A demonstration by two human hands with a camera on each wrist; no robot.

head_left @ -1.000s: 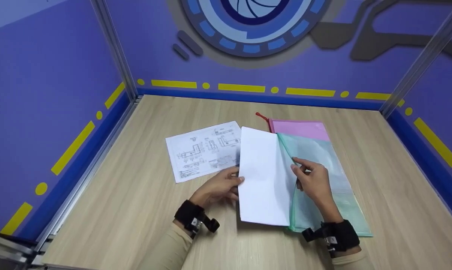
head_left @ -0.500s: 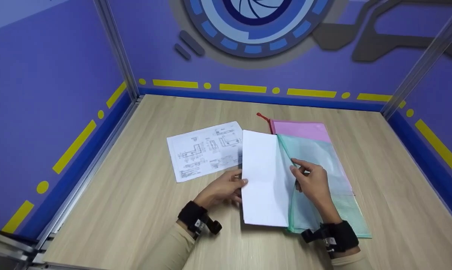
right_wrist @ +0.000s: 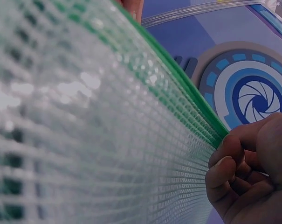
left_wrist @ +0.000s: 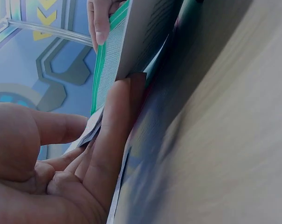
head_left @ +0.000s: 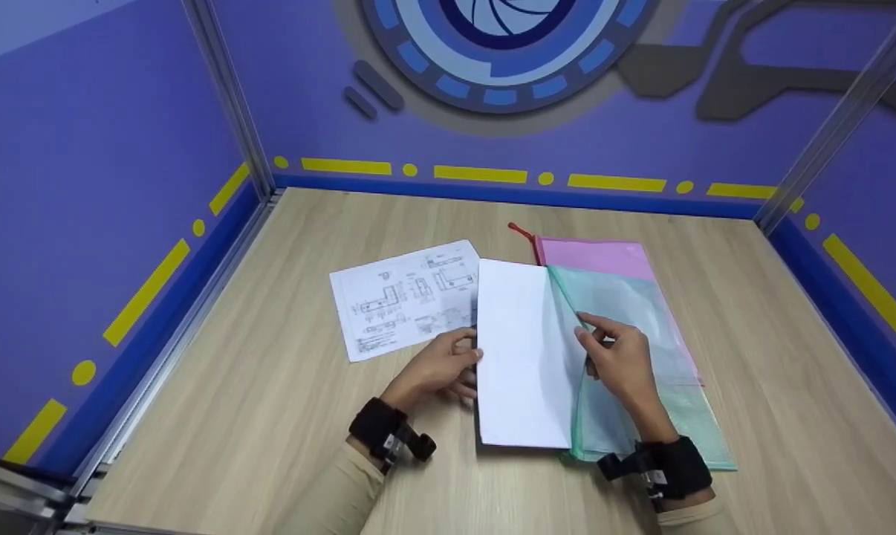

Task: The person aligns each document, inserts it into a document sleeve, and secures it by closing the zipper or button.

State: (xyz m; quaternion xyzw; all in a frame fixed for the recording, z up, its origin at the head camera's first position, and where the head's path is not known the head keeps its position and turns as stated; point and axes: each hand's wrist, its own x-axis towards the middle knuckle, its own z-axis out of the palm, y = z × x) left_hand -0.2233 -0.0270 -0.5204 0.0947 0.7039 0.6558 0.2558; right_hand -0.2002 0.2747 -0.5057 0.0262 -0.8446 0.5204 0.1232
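My left hand (head_left: 437,366) pinches the left edge of a white paper sheet (head_left: 518,349), thumb on top and fingers beneath. The sheet's right part lies inside a green mesh zipper pouch (head_left: 686,423). My right hand (head_left: 620,357) pinches the pouch's green opening edge and holds it lifted; in the right wrist view the green edge strip (right_wrist: 187,88) runs up to the fingertips. Printed text shows faintly on the sheet's underside (left_wrist: 152,35) in the left wrist view. Under the green pouch lies a pink pouch (head_left: 593,256) with a red zipper pull (head_left: 521,231).
A paper with technical drawings (head_left: 403,297) lies on the wooden table (head_left: 247,416), left of the pouches, its right corner meeting the white sheet. Purple panels (head_left: 106,186) with metal posts (head_left: 229,96) enclose the table at the back and sides.
The white sheet's far edge has dropped slightly toward me. Both hands keep their grips, and the right hand stays nearly in place.
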